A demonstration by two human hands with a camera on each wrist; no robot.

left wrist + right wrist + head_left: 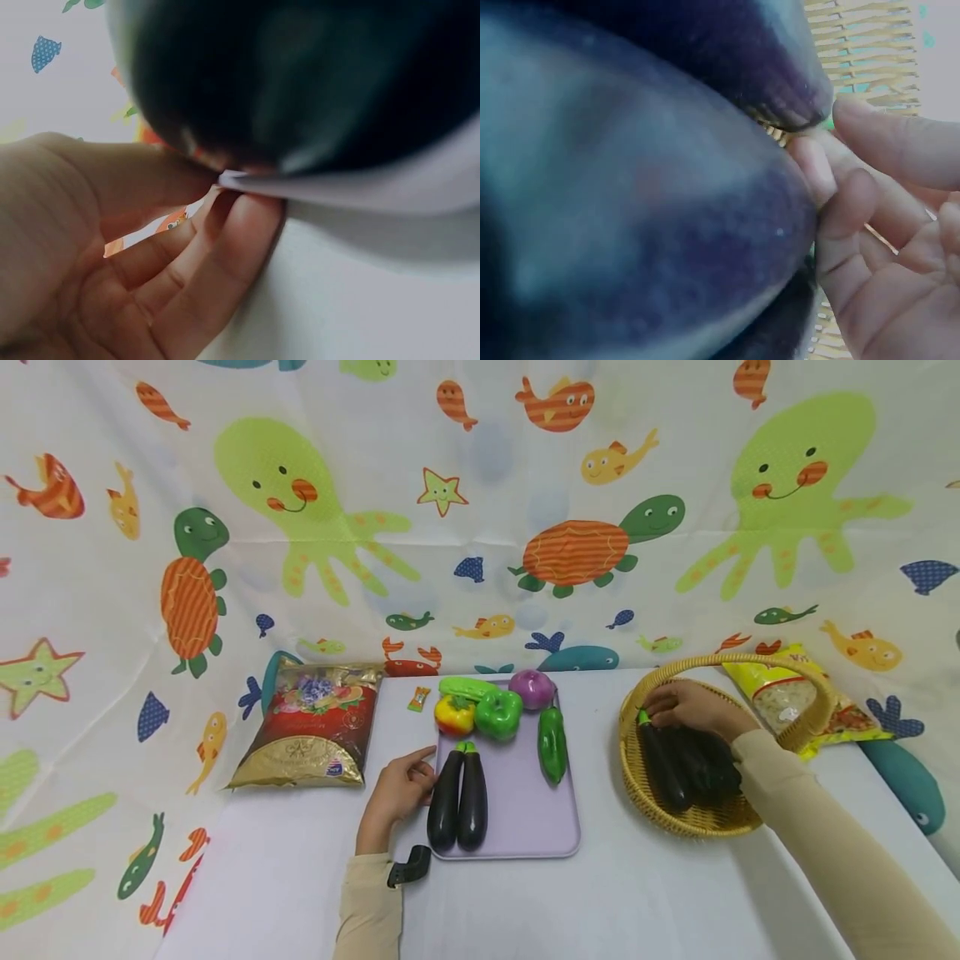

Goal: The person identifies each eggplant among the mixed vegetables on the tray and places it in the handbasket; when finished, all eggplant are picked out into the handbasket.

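Observation:
At the left edge of a lilac tray (528, 818), my left hand (405, 787) pinches the rim between thumb and fingers, as the left wrist view shows. Two dark eggplants (472, 802) lie side by side on the tray, right beside that hand. My right hand (693, 706) reaches into a wicker basket (633, 781) and pinches an eggplant (663, 768) at its green stem end. More eggplants (667, 202) lie close under the right fingers; their exact number is hidden by the hand and sleeve.
On the tray's far part sit a yellow-red pepper (453, 717), a green bell pepper (498, 714), a green cucumber-like vegetable (467, 687), a purple onion (532, 689) and a long green pepper (552, 745). A red-gold bag (315, 722), small wrapped candy (418, 698) and yellow bag (787, 693) stand around.

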